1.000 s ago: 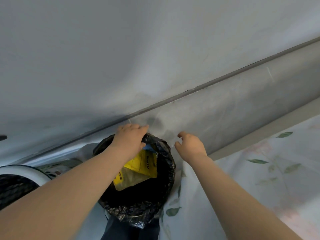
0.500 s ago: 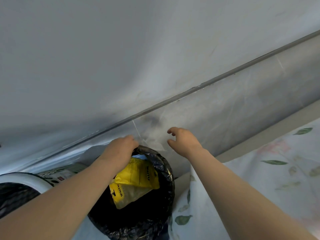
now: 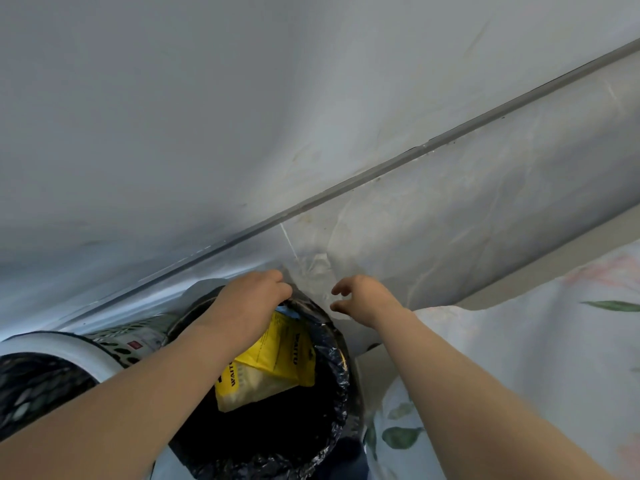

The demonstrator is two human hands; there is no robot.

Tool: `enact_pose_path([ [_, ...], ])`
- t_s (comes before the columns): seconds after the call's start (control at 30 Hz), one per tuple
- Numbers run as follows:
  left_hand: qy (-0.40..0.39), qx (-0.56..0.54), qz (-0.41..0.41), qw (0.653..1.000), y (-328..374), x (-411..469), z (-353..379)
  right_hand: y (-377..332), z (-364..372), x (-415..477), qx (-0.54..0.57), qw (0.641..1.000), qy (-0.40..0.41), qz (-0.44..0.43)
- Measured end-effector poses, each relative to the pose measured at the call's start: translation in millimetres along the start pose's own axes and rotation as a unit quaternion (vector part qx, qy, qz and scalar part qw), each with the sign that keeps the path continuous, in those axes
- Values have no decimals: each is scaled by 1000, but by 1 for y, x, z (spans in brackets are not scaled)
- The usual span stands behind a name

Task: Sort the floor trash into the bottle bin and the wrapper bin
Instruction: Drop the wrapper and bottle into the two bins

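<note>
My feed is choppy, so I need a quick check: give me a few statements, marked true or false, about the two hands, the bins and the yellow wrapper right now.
1. The crumpled yellow plastic wrapper lies inside the round bin with the black plastic liner. True.
2. The right hand holds a bottle. False: its fingers are loosely curled and hold nothing visible; it hovers beside the bin, near the wall.
3. The left hand is at the liner's far rim, fingers curled there. True.
4. The white-rimmed mesh bin stands on the person's right. False: it stands on the left; the leaf-printed white cloth is on the right.
</note>
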State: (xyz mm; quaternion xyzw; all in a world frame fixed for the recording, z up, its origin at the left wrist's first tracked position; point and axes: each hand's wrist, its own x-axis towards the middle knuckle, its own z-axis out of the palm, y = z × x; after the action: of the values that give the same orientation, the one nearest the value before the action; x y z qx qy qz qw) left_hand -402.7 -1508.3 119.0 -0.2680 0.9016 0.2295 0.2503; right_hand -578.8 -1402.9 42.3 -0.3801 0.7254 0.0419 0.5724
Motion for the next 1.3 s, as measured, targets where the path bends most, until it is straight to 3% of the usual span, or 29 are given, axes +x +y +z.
enact_pose_path([
  [0.17, 6, 7, 7, 1000, -3, 1, 5, 0, 15, 8, 61, 998, 6, 0],
  [0.4, -3, -2, 5, 1000, -1, 1, 2, -8, 17, 17, 18, 999, 22, 22],
  [0.6, -15, 12, 7, 1000, -1, 3, 1, -1, 27, 25, 49, 998, 6, 28],
  [0.8, -13, 1, 10, 1000, -5, 3, 3, 3, 30, 21, 69, 996, 52, 32],
  [1.03, -85, -10, -20, 996, 0, -1, -13, 5, 7, -8, 33, 997, 69, 30],
  [1.3, -108, 10, -20, 994, 12, -8, -40, -3, -8, -29, 27, 996, 82, 30],
])
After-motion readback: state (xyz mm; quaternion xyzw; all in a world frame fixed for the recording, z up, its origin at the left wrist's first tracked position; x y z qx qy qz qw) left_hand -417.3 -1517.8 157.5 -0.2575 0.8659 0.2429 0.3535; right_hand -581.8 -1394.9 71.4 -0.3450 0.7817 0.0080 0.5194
